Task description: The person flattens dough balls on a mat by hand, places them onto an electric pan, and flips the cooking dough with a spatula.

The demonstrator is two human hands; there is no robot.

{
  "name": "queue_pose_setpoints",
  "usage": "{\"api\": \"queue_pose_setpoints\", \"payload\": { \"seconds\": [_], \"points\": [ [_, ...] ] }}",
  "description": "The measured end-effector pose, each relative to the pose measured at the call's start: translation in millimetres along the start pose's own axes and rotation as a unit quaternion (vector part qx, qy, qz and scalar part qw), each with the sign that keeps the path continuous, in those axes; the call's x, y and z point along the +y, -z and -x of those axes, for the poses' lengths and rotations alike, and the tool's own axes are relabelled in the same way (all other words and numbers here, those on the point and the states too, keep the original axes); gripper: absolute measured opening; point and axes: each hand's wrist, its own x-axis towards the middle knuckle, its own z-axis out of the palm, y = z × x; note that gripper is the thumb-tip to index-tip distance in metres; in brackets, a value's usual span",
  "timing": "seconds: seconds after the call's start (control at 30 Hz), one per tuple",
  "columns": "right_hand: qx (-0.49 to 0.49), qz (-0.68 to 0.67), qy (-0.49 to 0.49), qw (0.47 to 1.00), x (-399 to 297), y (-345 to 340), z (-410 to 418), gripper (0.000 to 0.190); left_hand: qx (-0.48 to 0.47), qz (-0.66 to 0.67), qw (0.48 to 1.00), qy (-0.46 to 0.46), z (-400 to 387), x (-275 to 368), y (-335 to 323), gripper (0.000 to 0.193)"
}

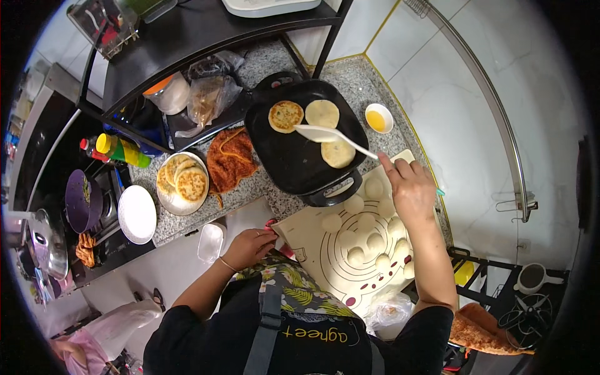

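My right hand (412, 190) grips the handle of a white spatula (323, 134), whose blade reaches over the black electric griddle (290, 173). On the griddle lie a browned flatbread (286, 116) and two paler ones, an upper pale flatbread (322, 112) and a lower pale flatbread (338, 155). The spatula blade partly covers the space between these three. My left hand (252, 247) rests low by the counter edge, near the corner of the pastry mat (309, 276); its fingertips are partly hidden, so a hold cannot be made out. Several pale dough balls (356, 256) sit on the mat.
Left of the griddle are a crumpled brown cloth (232, 157) and a plate (180, 211) of browned flatbreads. A small bowl of yellow liquid (378, 118) stands right of it. A black shelf (225, 23) overhangs the counter. Another person (108, 328) is at lower left.
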Motion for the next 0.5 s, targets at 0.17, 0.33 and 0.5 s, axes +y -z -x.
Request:
{"api": "queue_pose_setpoints", "payload": {
  "seconds": [0.17, 0.33, 0.5],
  "points": [
    [0.059, 0.011, -0.034, 0.998, 2, 13, 7, 0.046, -0.012, -0.007, 0.999, -0.034, -9, -4, -3, 0.025],
    [0.062, -0.008, -0.098, 0.993, -6, -2, 23, 0.043, -0.056, 0.038, 0.996, -0.051, -22, -2, -17, 0.027],
    [-0.016, -0.339, -0.347, 0.875, -45, -74, 82, 0.033, -0.054, 0.168, 0.984, -0.001, -61, 28, -42, 0.025]
  ]
}}
